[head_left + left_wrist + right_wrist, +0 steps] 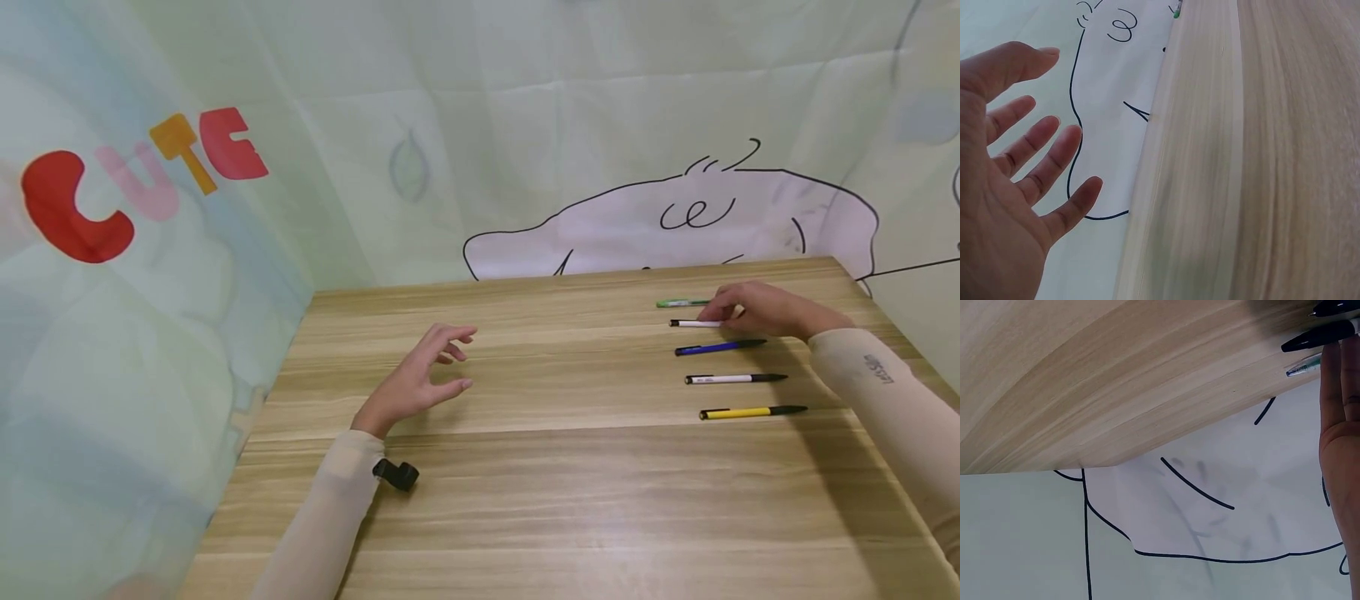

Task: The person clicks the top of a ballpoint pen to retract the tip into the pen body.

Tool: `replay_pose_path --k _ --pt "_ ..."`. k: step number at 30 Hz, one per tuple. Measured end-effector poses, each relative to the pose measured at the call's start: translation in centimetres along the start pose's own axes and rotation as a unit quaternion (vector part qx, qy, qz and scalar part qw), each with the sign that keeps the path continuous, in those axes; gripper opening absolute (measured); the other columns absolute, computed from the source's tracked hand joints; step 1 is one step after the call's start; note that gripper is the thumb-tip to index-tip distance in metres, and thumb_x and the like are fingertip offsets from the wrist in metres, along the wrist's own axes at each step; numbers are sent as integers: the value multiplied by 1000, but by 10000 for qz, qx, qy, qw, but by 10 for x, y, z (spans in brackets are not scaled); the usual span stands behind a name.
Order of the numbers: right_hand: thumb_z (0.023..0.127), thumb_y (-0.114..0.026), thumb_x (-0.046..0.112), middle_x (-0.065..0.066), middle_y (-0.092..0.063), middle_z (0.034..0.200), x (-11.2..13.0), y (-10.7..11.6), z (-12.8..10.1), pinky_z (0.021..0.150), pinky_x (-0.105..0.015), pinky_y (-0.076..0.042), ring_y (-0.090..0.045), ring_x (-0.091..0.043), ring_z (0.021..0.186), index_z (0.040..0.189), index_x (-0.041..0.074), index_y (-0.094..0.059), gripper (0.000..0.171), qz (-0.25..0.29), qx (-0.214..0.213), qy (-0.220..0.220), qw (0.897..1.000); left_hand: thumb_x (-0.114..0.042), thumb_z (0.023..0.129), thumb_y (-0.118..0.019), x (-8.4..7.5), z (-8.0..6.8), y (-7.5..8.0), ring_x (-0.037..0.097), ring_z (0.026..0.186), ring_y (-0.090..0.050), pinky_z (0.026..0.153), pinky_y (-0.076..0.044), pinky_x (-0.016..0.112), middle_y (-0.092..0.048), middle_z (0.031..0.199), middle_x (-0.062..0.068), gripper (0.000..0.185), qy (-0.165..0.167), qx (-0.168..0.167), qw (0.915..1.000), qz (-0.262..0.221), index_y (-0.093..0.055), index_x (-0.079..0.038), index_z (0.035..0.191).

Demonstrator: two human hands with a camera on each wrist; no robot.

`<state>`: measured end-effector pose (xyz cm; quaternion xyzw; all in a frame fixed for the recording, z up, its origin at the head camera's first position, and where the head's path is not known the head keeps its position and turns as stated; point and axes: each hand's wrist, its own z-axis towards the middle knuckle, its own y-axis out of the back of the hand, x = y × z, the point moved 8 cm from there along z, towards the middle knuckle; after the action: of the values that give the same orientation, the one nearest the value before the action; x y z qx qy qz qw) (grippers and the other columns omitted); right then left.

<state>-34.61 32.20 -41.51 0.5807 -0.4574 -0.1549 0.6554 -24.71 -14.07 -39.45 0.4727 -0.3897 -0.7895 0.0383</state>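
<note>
Five pens lie in a column on the right of the wooden table [525, 500]: a green pen [681, 303], a white pen [692, 323], a blue pen [718, 347], a white-and-black pen [733, 378] and a yellow pen [750, 412]. My right hand [720, 317] lies over the right half of the white pen and pinches it between fingertips and thumb. In the right wrist view its fingers [1335, 412] reach up to the pen tips [1313, 339]. My left hand [457, 358] hovers over the table's left middle, fingers [1054, 150] spread and holding nothing.
Printed cloth walls [150, 250] close in the table on the left, back and right. The table's far edge [570, 275] runs just behind the green pen. A small black camera mount [396, 474] sits at my left wrist.
</note>
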Motion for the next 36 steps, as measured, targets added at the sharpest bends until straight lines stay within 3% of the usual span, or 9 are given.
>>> replay_pose_path --k 7,11,15,24,30,36 --pt "92 -71 1 3 -69 108 -5 0 -4 89 -46 -58 -65 -19 99 112 18 -77 26 -103 -117 -152 9998 -18 93 -75 1 0 0 25 116 -57 103 -49 52 -46 141 16 72 -5 25 10000 -13 -38 -27 154" --pt "94 -71 5 0 -69 111 -7 1 -9 92 -50 -57 -65 -23 104 115 16 -75 24 143 -200 -188 9995 -17 93 -75 2 0 -1 24 116 -57 103 -49 53 -46 141 16 72 -15 25 10000 -19 -38 -27 154" --pt "94 -72 7 -3 -70 114 -5 4 -15 91 -45 -58 -64 -23 104 117 12 -74 23 469 -326 -215 9981 -18 93 -75 2 0 -1 24 116 -56 103 -49 51 -47 141 14 72 -14 12 10000 -6 -38 -27 154" --pt "91 -76 10 2 -71 114 0 -1 -24 86 -22 -54 -64 -12 102 122 19 -72 33 1037 -559 -398 9922 -18 93 -75 1 3 -2 26 117 -56 104 -48 51 -48 140 15 72 -73 68 9999 -19 -38 -26 154" --pt "87 -81 18 2 -70 113 4 -11 -29 82 -20 -53 -62 -10 96 120 20 -73 34 1165 -554 -230 9914 -19 93 -75 0 4 -2 24 116 -56 103 -49 53 -49 139 16 72 -47 48 10000 -9 -38 -25 154" --pt "85 -82 14 2 -70 111 9 -21 -28 81 -22 -56 -65 -10 93 113 20 -75 29 1269 -454 58 9909 -20 93 -76 0 4 -3 24 116 -57 103 -49 53 -50 138 13 71 -49 27 10000 3 -39 -25 153"
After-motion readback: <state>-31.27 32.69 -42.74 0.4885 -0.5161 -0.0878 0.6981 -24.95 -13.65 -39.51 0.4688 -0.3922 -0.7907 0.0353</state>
